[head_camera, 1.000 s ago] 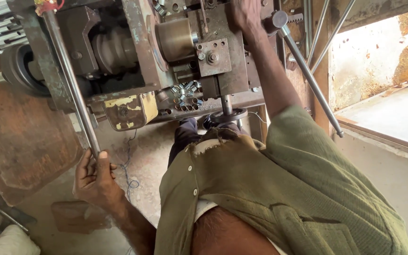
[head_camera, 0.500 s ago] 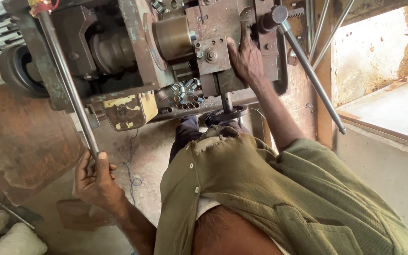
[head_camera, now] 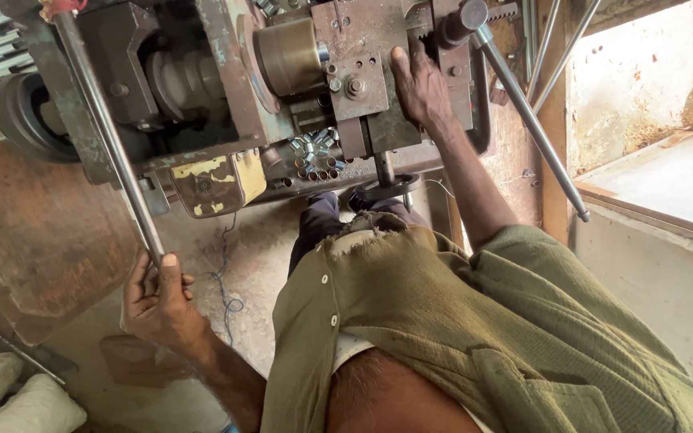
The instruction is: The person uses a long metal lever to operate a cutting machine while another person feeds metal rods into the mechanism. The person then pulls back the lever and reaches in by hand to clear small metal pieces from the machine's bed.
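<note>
Your left hand still grips the long steel lever; your right hand has slid lower, resting flat on the machine's tool block

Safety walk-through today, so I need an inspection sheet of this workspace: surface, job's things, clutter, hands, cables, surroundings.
Surface: worn, rusty machine; dusty concrete floor.
Job's things: long lever; second lever; slide block.
Clutter: small shiny metal parts on the machine ledge.
Hands: left hand grips the long lever's end; right hand rests flat on the slide block.
Cables: thin wire loose on the floor.
Surroundings: sunlit opening at right; sacks lower left.
</note>
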